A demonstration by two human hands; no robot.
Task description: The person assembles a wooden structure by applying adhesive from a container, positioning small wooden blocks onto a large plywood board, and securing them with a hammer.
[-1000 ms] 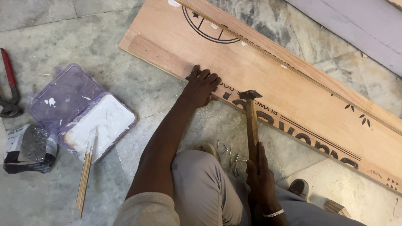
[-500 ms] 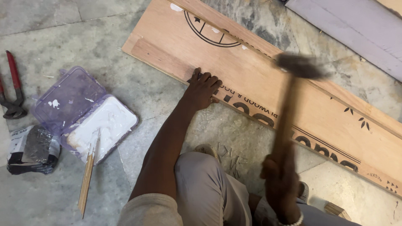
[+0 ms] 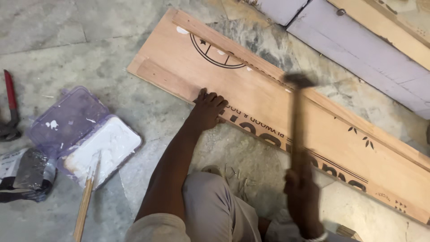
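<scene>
The person sits on the stone floor with a long plywood board lying in front of the knees. The left hand rests flat on the near edge of the board, fingers curled down on the wood and holding nothing that I can see. The right hand is closed around the wooden handle of a hammer, which is raised above the board; its dark head looks blurred. Some small nails lie on the floor between the knee and the board. To the left stands a plastic tub of white paste with a thin stick leaning in it, and red-handled pliers lie farther left.
</scene>
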